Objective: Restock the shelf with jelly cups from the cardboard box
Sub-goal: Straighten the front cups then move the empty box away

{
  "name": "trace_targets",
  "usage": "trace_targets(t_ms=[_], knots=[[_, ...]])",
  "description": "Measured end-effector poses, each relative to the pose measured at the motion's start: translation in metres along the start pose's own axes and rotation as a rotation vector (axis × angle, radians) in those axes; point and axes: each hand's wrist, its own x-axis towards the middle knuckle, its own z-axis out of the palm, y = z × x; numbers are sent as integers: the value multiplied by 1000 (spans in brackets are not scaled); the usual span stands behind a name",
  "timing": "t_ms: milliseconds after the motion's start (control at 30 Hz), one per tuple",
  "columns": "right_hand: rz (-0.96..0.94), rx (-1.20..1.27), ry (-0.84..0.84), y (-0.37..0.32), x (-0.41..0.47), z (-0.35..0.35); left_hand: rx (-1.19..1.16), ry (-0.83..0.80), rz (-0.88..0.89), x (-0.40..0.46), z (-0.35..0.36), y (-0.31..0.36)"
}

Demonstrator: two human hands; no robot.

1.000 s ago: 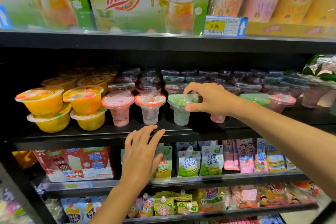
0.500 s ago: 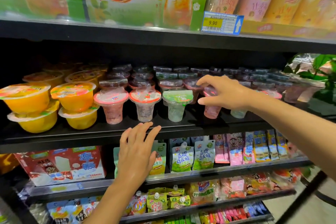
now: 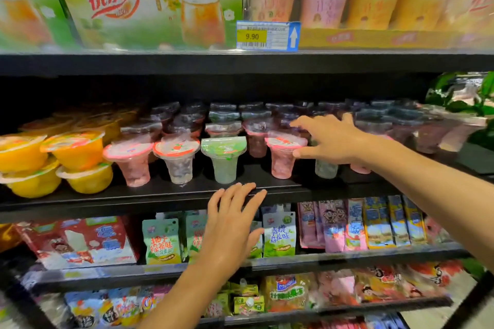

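A: What surface is this?

B: A black metal store shelf (image 3: 165,195) among stacked tiers, with clear plastic jelly cups (image 3: 223,157) in rows along it, pink and green lids in front. Yellow fruit cups (image 3: 77,160) sit at its left end.

A: And the hands?

B: The left hand (image 3: 230,227) hovers at the shelf's front edge, fingers straight and spread, holding nothing. The right hand (image 3: 331,139) reaches over a pink-lidded cup (image 3: 283,157), fingers loosely extended.

A: Anything unclear?

B: The rear cups fade into shadow, and two cups sit half-hidden behind the right hand.
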Motion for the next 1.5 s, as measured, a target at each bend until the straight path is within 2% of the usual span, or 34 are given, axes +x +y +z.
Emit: trace_targets(t_ms=[133,267,433,933,1267,1500], knots=[[-102,24,-48,12,7,-4,98,-79,-53,16,11,22],[-224,109,2,23,17,0,90,0,-75,18,20,20],[-313,108,153,25,21,10,77,90,-112,21,35,24],[-303,170,371,-7,17,29,43,140,-125,21,44,25],[-330,169,239,-7,21,22,13,92,-105,20,43,21],[-390,105,343,-8,20,27,-4,111,-113,20,46,22]])
